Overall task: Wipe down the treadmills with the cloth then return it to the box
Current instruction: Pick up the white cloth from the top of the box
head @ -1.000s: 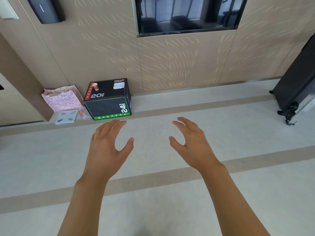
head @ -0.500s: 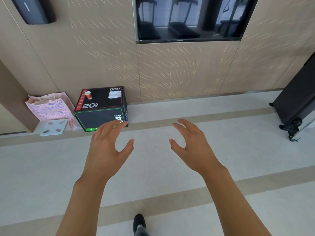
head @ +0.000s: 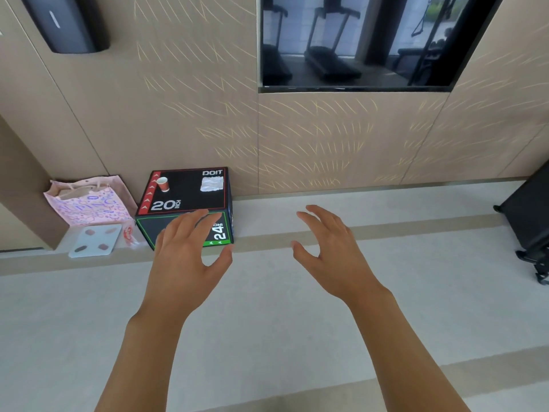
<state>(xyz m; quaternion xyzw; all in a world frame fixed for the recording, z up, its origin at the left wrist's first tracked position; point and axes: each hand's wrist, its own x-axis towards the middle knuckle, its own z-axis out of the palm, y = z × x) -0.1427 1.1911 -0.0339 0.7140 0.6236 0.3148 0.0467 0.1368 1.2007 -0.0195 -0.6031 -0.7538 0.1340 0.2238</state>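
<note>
A black plyo box [head: 190,200] marked 20 and 24 inch stands on the floor against the wall. A folded white cloth [head: 211,184] lies on its top at the right rear corner. My left hand [head: 187,263] is held out in front of the box's near face, fingers spread and relaxed, holding nothing. My right hand [head: 332,254] hovers to the right over the floor, also relaxed and empty. Two treadmills [head: 329,60] show only as reflections in a dark wall screen above.
An orange paper cup [head: 163,184] stands on the box's left side. A pink shopping bag [head: 89,202] and a white scale [head: 95,240] sit left of the box. A dark wheeled case [head: 531,221] stands at the right edge. A black wall unit [head: 68,22] hangs top left.
The box, bag and wall have drawn closer and lower in view as I move toward them. Both hands stay held out, empty, in much the same pose.
</note>
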